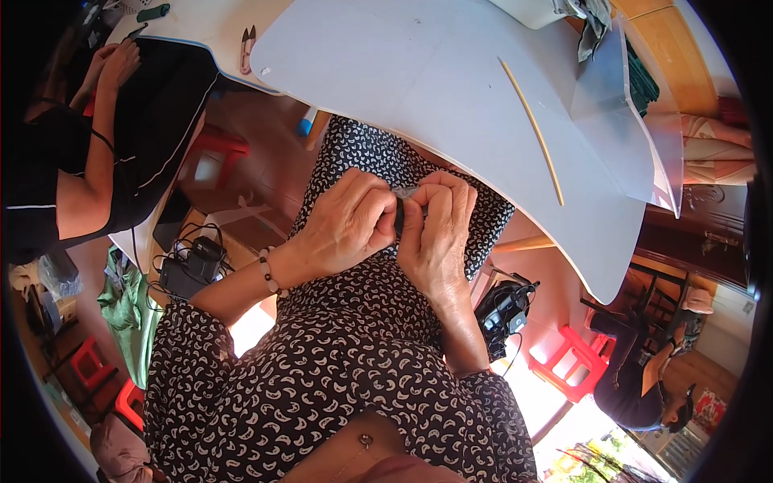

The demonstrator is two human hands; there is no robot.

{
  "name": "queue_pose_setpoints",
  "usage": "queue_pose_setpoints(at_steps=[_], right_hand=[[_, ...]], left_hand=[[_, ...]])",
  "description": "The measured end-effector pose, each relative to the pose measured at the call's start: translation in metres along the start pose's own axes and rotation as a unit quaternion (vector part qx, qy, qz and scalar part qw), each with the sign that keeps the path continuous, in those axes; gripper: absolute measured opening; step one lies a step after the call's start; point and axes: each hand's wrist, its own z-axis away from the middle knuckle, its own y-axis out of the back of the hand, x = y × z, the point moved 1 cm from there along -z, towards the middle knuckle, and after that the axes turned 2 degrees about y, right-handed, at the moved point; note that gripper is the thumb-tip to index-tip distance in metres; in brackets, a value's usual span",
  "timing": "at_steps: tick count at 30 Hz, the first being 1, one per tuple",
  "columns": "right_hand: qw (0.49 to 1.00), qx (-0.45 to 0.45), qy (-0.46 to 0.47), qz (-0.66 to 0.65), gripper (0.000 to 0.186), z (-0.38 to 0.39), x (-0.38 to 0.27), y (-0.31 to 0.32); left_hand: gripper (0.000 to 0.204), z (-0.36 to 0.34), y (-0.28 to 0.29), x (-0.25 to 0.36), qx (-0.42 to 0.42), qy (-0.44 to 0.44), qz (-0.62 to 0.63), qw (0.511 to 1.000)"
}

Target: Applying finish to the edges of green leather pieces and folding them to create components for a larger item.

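Note:
Over my lap, in front of the table edge, both my hands are closed and brought together. The fingers of my left hand (348, 221) are curled, with the thumb pressed in toward the other hand. My right hand (436, 225) pinches with thumb and forefinger. Between them shows a small dark piece (400, 216), with a thin, clear-looking bit (405, 193) at its top. Most of it is hidden by my fingers, so its kind cannot be made out.
The pale table (386, 72) curves ahead of me, bearing a thin wooden stick (531, 129) and thread snips (248, 50). A clear upright panel (636, 113) stands on the right. Another person's hands (113, 66) work at far left. Red stools (570, 364) stand around.

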Motion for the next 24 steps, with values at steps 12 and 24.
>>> queue_pose_setpoints(at_steps=[12,24], right_hand=[[0.964,-0.013,-0.077,-0.256,0.008,0.016,0.010,-0.003],[0.990,0.059,0.025,-0.123,0.010,0.016,0.015,-0.003]], left_hand=[[0.015,0.018,-0.006,-0.012,-0.022,0.110,0.288,0.951],[0.024,0.000,0.008,0.010,0.044,0.049,0.070,0.995]])
